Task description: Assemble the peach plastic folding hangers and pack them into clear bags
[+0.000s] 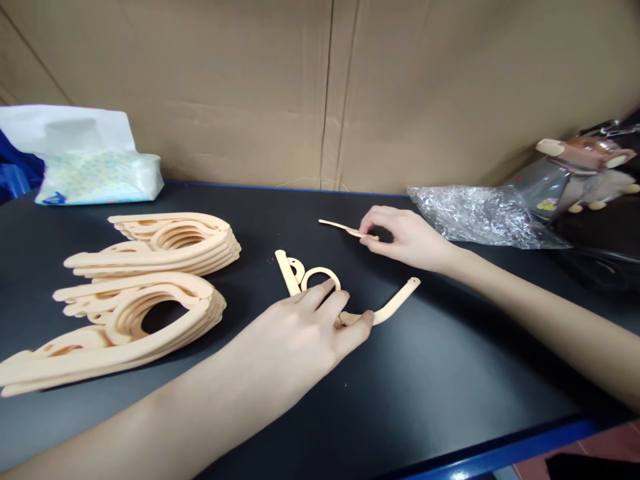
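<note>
My left hand (313, 327) is closed on a beige plastic folding hanger (395, 301) on the black table. Its thumb and fingers cover the hanger's middle. A ring and a short straight arm show beyond the fingers, and a bent arm with a small hole at its end reaches right. Farther back, my right hand (400, 235) pinches a thin beige plastic piece (334, 225) between thumb and fingertips, just above or on the tabletop; I cannot tell which. That piece is seen nearly edge-on and points left.
Two stacks of folded beige hangers, a rear stack (200, 257) and a front stack (165, 333), lie at the left. Behind them stands a tissue pack (100, 177). Crumpled clear plastic (480, 213) and a bottle with an animal-shaped lid (575, 170) are at right. Cardboard (240, 93) walls the back.
</note>
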Demonstrator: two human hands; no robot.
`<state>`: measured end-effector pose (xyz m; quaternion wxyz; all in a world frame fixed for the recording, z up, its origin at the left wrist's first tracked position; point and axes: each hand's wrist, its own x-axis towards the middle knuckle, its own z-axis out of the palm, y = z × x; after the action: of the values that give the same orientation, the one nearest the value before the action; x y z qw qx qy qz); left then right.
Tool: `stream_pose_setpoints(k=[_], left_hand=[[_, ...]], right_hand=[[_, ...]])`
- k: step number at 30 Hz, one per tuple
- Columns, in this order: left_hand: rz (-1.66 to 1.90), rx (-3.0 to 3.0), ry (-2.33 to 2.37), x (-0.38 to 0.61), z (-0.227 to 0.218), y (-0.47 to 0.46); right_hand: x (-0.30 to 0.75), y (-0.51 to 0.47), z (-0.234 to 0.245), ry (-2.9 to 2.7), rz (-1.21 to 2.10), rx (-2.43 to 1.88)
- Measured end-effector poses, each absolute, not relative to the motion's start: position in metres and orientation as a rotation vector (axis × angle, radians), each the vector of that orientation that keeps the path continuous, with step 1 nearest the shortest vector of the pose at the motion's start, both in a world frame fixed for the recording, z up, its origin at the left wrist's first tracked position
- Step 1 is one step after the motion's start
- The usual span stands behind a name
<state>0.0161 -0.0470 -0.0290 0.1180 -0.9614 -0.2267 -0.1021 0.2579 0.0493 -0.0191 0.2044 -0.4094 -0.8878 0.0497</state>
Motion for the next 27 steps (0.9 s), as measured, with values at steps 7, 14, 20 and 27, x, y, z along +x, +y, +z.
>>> stream_pose_setpoints(k=[7,14,20,27], left_hand=[[-0.440,-2.706,-0.662,0.018,-0.030,-0.040],[-0.354,-2.670,-0.779,0.015,-0.010,-0.042],[-0.402,-2.467,-0.869,0.018,-0.009,-0.050],[-0.537,-2.697,-0.839,0.032,-0.024,-0.054]], right_hand=[[0.299,0.027,-0.015,-1.816,0.488,-1.256],[0.314,0.023,-0.012,-1.439,1.000,-1.197],[0.296,0.001,-0.006,-1.869,1.326,-1.373],[0.279,-0.021,-0.013,-2.137,1.232,-1.299]])
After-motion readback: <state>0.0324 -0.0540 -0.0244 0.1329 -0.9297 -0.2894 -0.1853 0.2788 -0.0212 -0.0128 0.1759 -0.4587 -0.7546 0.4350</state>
